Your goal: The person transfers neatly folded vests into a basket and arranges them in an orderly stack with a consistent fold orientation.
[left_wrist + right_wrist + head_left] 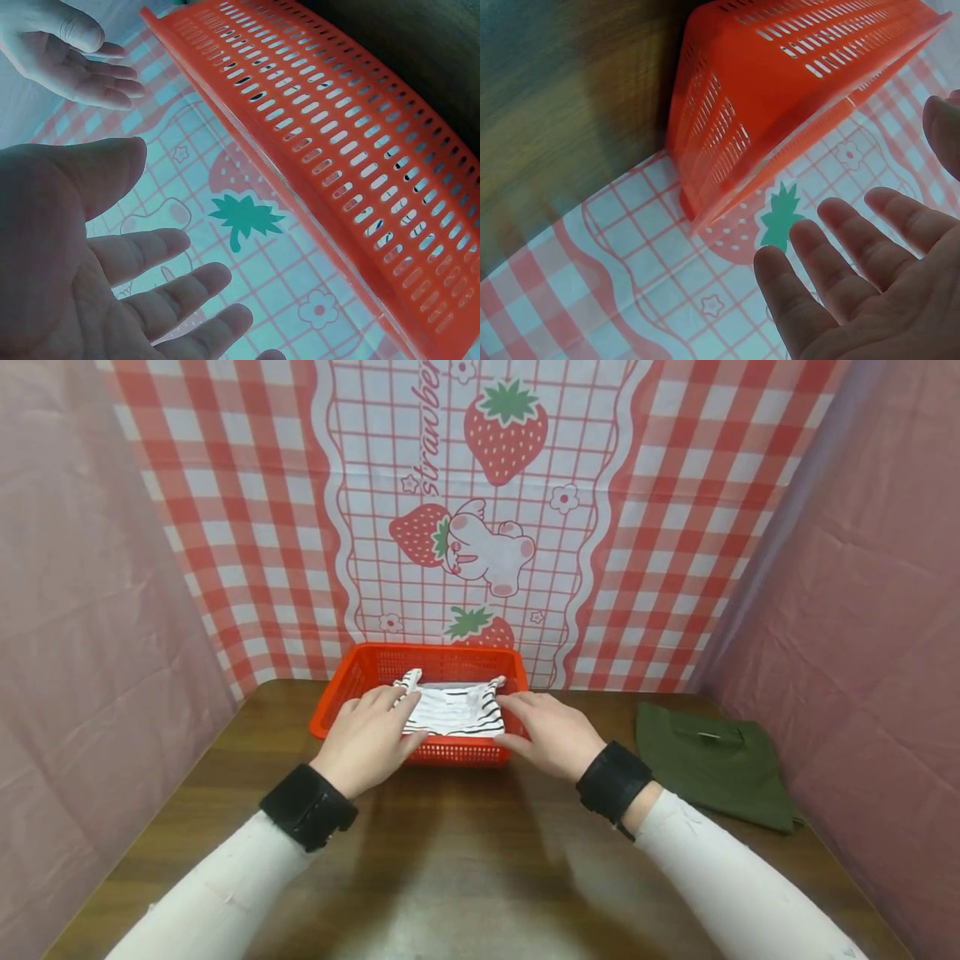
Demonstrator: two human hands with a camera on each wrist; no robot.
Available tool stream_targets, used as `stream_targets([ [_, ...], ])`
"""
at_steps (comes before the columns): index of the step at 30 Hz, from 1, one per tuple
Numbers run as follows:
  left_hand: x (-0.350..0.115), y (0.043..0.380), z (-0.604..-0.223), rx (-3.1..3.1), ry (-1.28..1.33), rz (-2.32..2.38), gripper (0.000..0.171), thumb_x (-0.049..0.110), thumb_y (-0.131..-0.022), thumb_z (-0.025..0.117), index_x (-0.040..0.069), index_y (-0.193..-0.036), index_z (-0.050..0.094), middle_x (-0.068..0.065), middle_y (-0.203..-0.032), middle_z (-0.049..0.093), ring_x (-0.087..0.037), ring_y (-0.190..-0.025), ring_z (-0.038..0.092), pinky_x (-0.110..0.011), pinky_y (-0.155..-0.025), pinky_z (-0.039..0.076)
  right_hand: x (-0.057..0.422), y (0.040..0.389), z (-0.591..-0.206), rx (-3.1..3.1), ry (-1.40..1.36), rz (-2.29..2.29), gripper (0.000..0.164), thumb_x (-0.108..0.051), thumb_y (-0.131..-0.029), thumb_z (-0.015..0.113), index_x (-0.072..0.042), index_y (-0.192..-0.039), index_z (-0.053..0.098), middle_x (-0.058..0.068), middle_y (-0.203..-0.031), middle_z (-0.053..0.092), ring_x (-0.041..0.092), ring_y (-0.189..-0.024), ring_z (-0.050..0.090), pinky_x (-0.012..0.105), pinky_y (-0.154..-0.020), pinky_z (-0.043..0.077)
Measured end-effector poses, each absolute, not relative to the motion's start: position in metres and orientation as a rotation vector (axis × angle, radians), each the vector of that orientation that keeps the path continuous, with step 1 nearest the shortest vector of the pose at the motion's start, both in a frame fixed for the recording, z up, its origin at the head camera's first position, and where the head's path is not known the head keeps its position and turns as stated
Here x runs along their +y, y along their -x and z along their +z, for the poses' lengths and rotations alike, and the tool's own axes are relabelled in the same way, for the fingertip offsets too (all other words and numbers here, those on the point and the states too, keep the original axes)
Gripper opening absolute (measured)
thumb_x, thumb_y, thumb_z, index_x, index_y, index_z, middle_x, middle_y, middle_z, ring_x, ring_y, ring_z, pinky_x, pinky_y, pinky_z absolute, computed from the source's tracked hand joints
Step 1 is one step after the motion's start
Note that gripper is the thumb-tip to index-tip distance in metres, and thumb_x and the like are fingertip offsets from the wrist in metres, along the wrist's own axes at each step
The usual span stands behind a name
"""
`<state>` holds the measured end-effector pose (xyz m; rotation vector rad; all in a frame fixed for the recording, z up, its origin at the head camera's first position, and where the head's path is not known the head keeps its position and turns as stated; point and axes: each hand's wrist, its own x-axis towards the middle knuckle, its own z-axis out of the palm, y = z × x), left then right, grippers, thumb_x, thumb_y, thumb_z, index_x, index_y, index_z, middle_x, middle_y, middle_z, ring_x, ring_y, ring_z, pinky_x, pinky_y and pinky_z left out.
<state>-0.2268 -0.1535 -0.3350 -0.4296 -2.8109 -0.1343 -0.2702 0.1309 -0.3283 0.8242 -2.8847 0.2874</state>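
Note:
A white cloth garment with black stripes (453, 710) lies in a red-orange plastic basket (420, 651) at the back of the table. My left hand (371, 733) hovers over the basket's near left rim, its fingers loosely extended and holding nothing. On the other side, my right hand (553, 732) is at the near right rim with fingers spread a little and nothing held. Both wrist views show relaxed fingers apart from the perforated basket wall (330, 142). In the right wrist view the basket's corner (742, 105) stands beyond the fingers.
A folded dark green cloth (708, 768) with a small pale mark lies on the right of the brown wooden table (465, 868). Behind the basket hangs a red-and-white checked curtain with strawberries (506, 431). Pink cloth (847, 610) hangs along both sides.

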Motion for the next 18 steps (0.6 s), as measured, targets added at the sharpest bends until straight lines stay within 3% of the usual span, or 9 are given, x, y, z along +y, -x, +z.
stream_targets([
  [18,-0.149,0.212,-0.337,-2.793,0.449,-0.145,0.083,0.045,-0.095,0.087,0.009,-0.162,0.055,-0.022,-0.160,0.056,-0.044,-0.149,0.050,-0.066,-0.119,0.041,0.140,0.254,-0.341,-2.795,-0.849,0.358,0.073,-0.043,-0.096,0.087,-0.011,-0.157,0.061,0.014,-0.151,0.066,0.032,-0.137,0.062,0.056,-0.109,0.054],
])
